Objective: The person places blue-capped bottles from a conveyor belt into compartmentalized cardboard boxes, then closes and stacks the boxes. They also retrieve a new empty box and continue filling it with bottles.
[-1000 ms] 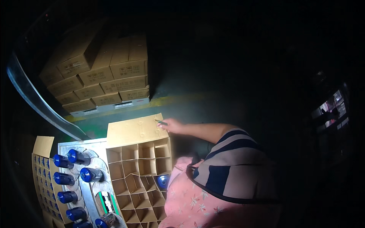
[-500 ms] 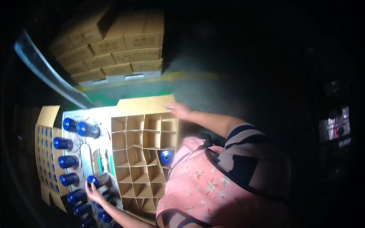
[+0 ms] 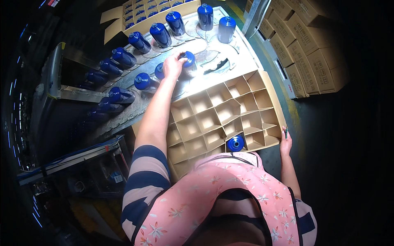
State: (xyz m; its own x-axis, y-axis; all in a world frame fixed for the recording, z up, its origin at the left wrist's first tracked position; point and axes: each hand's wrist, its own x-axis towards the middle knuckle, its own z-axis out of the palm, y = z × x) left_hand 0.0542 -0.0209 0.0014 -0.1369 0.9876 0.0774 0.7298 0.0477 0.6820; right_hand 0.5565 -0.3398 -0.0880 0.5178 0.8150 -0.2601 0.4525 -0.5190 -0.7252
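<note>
Pale work surface, brightly lit, edges bending with the lens. Directly on it: an open cardboard carton with a divider grid, one blue bottle seated in a cell at its near edge, other cells bare. Behind the carton, blue-capped bottles lie in rows along the left side; three stand upright at the far end. Further stacked cartons sit on the floor to the right.

light: dim overall, one bright pool with glare on the pale grey metal table | edges: black vignette, fisheye bending of straight lines | focus: centre sharp, left side lost in shadow
</note>
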